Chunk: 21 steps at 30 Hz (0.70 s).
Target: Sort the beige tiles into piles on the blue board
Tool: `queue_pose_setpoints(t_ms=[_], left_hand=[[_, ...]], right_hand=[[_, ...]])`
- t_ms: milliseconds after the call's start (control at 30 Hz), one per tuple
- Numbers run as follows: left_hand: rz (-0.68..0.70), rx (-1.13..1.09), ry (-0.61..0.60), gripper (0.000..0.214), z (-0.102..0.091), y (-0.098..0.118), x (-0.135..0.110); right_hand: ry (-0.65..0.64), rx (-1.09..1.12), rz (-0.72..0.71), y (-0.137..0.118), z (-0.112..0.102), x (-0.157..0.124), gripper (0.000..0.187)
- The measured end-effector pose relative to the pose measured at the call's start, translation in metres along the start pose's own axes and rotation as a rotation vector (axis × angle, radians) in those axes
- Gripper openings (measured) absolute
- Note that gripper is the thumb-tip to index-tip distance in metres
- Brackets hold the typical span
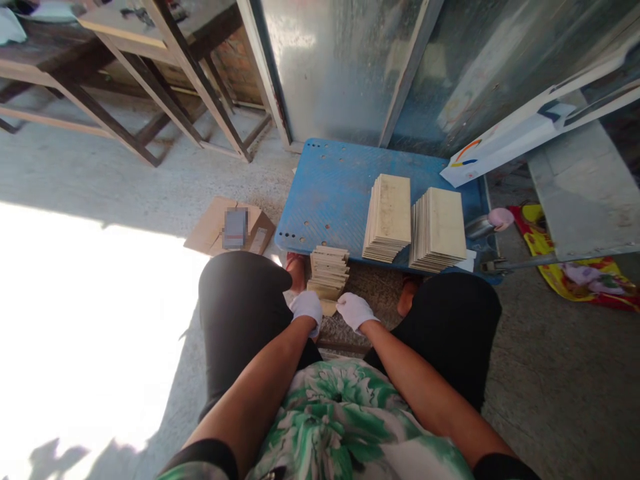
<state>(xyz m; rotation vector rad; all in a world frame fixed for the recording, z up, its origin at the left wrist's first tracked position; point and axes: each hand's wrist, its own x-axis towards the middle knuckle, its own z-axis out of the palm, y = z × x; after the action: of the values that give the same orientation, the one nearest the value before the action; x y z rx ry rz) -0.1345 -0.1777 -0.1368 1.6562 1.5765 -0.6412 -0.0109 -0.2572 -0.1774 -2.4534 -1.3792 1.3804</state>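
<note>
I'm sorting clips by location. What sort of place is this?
Probably a small workshop or work yard: two stacks of flat tan pieces stand on a blue platform, with rough wooden tables nearby on a bare floor.

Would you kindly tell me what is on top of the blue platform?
The blue platform bears a left stack and right stack of thin beige pieces, hiding the surface beneath. A metal cylinder and a white object appear at its right end.
</note>
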Motion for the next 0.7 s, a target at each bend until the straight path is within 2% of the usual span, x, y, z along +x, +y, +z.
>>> queue_pose_setpoints(t_ms=[100,300,533,700], left_hand=[[-0.021,0.09,-0.024,0.018,0.002,0.0,0.001],[0.017,0.176,-0.131,0.024,0.008,-0.002,0.007],[0.093,0.295,-0.175,0.026,0.01,0.007,0.014],[0.207,0.329,-0.172,0.031,0.0,0.008,0.009]], right_hand=[[-0.048,-0.013,-0.02,-0.002,-0.002,-0.002,0.027],[-0.169,-0.064,-0.047,-0.003,-0.003,-0.007,0.036],[-0.14,-0.113,0.001,0.006,-0.005,-0.006,0.039],[-0.134,-0.113,0.031,0.016,-0.006,-0.006,0.046]])
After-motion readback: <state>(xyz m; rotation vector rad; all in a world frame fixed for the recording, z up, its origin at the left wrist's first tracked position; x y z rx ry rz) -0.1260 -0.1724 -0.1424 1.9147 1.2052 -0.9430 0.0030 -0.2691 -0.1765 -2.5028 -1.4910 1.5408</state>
